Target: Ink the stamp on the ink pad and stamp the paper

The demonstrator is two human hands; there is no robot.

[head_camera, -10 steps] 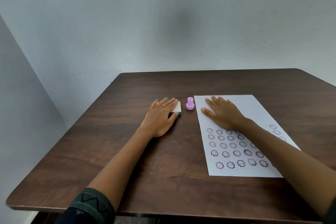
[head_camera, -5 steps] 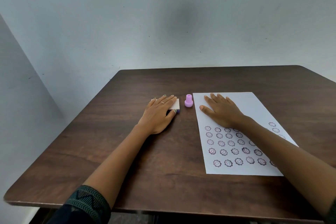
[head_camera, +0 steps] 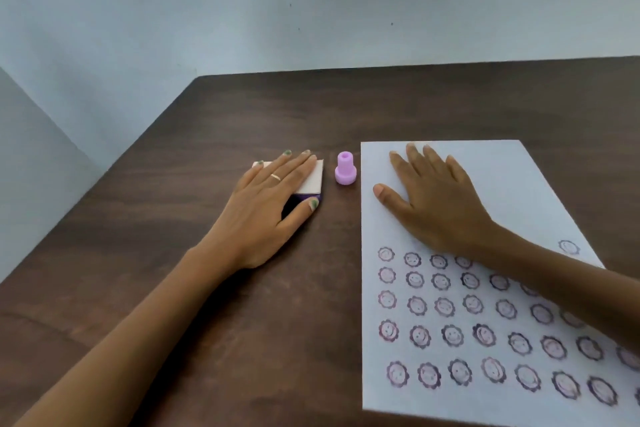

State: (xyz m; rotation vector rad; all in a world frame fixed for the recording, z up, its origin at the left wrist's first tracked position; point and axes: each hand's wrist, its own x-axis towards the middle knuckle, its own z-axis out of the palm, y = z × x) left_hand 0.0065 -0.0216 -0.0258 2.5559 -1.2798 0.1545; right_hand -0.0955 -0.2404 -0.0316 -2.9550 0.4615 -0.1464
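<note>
Lying flat and palm down, the left hand [head_camera: 266, 208] covers the ink pad [head_camera: 304, 184] with fingers spread and pointing toward the table's [head_camera: 207, 288] far edge; it grips nothing, and a ring [head_camera: 275, 177] sits on one finger. Only the pad's white lid and a purple corner show beneath it. Just right of the pad, the pink stamp [head_camera: 345, 170] stands upright and untouched, handle up. Beside it, the right hand [head_camera: 436, 198] rests open and flat on the paper's [head_camera: 512, 184] blank far half, fingers pointing away. Rows of purple smiley prints [head_camera: 450, 336] fill the near half.
</note>
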